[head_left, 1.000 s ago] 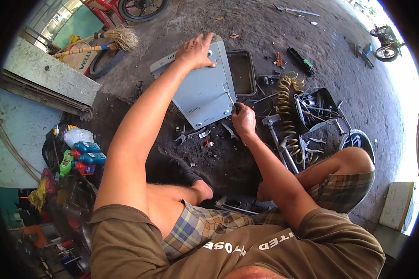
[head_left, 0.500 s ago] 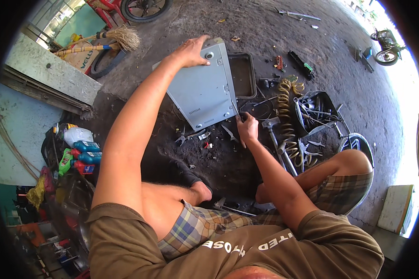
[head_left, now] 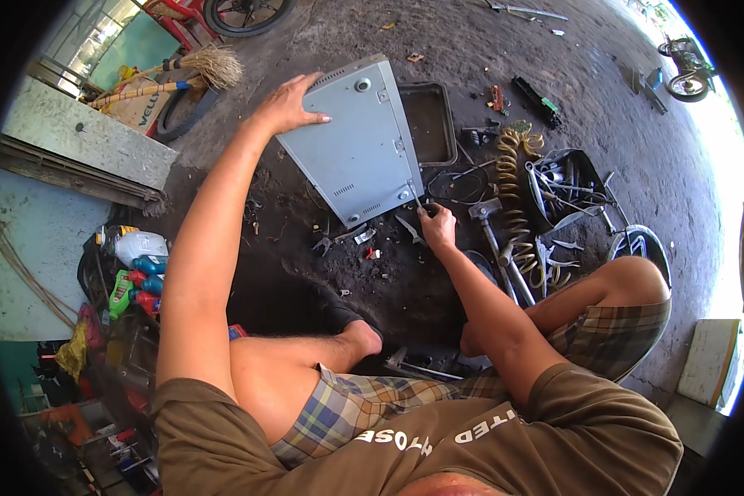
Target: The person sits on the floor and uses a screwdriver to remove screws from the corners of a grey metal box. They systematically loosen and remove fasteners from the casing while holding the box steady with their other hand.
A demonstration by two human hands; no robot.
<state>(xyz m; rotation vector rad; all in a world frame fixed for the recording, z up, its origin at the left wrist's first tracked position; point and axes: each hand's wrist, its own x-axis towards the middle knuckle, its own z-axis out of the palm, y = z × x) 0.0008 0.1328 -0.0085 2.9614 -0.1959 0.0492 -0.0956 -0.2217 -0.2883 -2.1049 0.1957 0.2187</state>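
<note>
A flat grey metal casing [head_left: 351,140] with round feet, vents and small slots is propped at a slant before me. My left hand [head_left: 289,106] grips its far left edge, the thumb lying on the broad face and the fingers over the rim. At the near right corner, my right hand [head_left: 436,221] is closed round a screwdriver [head_left: 417,199]. The thin shaft points up against the casing's edge; most of the handle is hidden in my fist. Pliers [head_left: 411,231] lie on the ground just left of that hand.
A dark tray [head_left: 429,124] lies behind the casing. To the right are a hammer [head_left: 489,211], a coiled yellow hose [head_left: 511,178] and a bin of tools [head_left: 560,198]. Bottles [head_left: 140,246] stand at left. A broom [head_left: 211,68] and a motorcycle [head_left: 688,73] are farther off.
My left hand has slid leftward along the casing's far edge, away from its far right corner. The casing has shifted and tilted slightly. My right hand stays at the near right corner.
</note>
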